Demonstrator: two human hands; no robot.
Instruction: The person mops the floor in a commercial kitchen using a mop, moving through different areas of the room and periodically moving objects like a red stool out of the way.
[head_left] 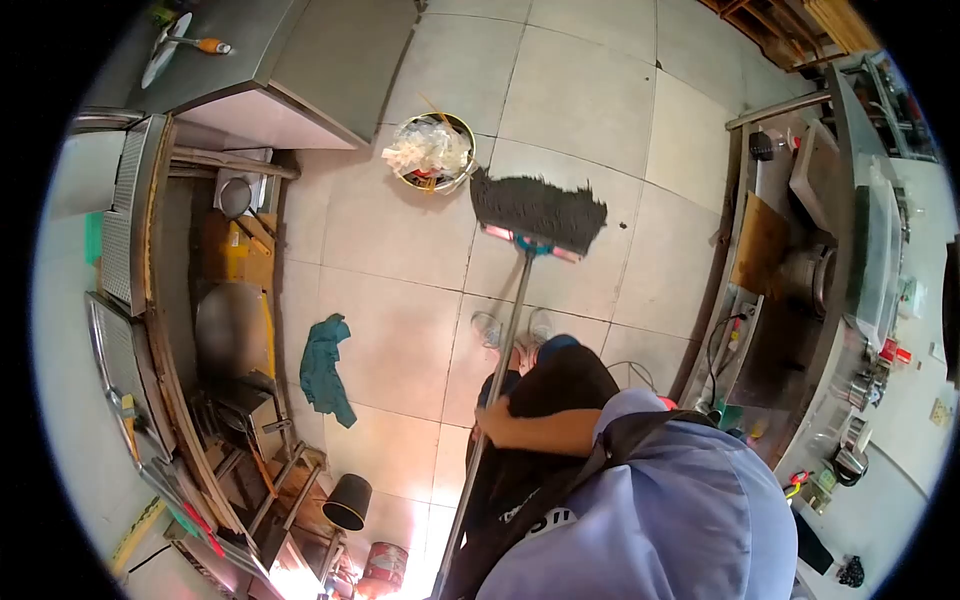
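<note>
My right hand (495, 421) is closed around the long metal pole of a broom (525, 275). The pole slants from the lower left of the view up to the broom's head. That head has wide dark bristles (540, 208) and a teal and pinkish mount; it is in front of my shoes (540, 322), over the tiled floor. Just left of the bristles stands a round bin (468, 140) filled with crumpled pale plastic and other rubbish. My left hand is out of view, and so is the upper end of the pole.
A teal cloth (325, 372) lies on the floor to the left. Near the lower left are a dark bucket (348, 502) and a red tin (385, 568). Metal counters with shelves line both sides, and a steel cabinet (340, 60) juts out at the upper left. Small dark bits dot the tiles.
</note>
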